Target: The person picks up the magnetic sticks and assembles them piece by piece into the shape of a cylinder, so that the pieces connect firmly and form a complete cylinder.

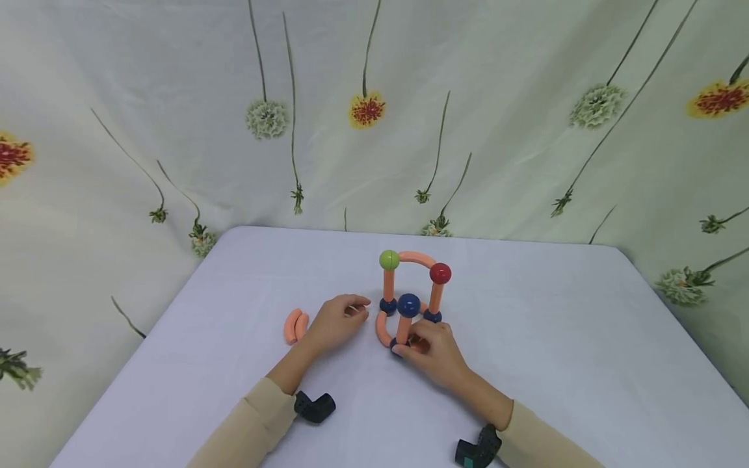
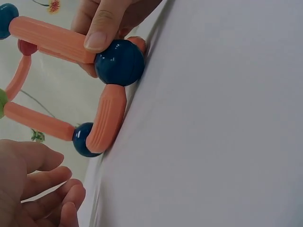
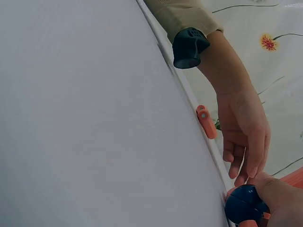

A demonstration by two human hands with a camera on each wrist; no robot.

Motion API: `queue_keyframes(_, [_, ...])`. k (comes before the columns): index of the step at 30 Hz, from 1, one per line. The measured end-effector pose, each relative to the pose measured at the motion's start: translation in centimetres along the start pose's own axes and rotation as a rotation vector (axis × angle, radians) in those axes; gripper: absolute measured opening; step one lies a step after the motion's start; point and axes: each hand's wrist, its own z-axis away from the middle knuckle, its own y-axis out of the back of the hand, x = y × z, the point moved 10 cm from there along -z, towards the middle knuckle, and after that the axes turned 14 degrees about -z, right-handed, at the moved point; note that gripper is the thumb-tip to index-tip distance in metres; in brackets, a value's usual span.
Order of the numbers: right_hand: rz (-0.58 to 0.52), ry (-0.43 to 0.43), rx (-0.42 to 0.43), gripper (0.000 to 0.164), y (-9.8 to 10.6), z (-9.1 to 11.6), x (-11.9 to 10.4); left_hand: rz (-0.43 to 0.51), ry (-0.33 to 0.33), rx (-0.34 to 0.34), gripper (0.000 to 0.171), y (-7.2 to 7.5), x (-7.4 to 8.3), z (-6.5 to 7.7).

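A frame of orange magnetic rods and coloured balls stands on the table, with a green ball, a red ball and a blue ball topping its three uprights. A curved rod links green and red. My right hand pinches the front upright rod low down, its thumb just above the bottom blue ball. Another curved rod runs from that ball to the left rear one. Left of the frame, my left hand hovers with loosely bent fingers, holding nothing.
Two loose curved orange rods lie side by side left of my left hand. The white-covered table extends to both sides. Behind it hangs a flower-patterned cloth. Black devices are worn at both wrists.
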Motion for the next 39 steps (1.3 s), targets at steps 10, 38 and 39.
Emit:
queue_keyframes(10, [-0.024, 0.028, 0.003, 0.016, 0.0, -0.1, -0.3, -0.105, 0.009, 0.056, 0.025, 3.9, -1.2, 2.6])
queue_keyframes(38, [-0.038, 0.113, -0.032, 0.012, -0.3, -0.2, -0.8, -0.301, 0.234, 0.176, 0.023, 7.4, -5.0, 6.6])
queue_keyframes(39, [-0.046, 0.117, -0.033, 0.012, -0.3, -0.2, -0.9, -0.306, 0.23, 0.168, 0.024, 7.2, -4.9, 6.6])
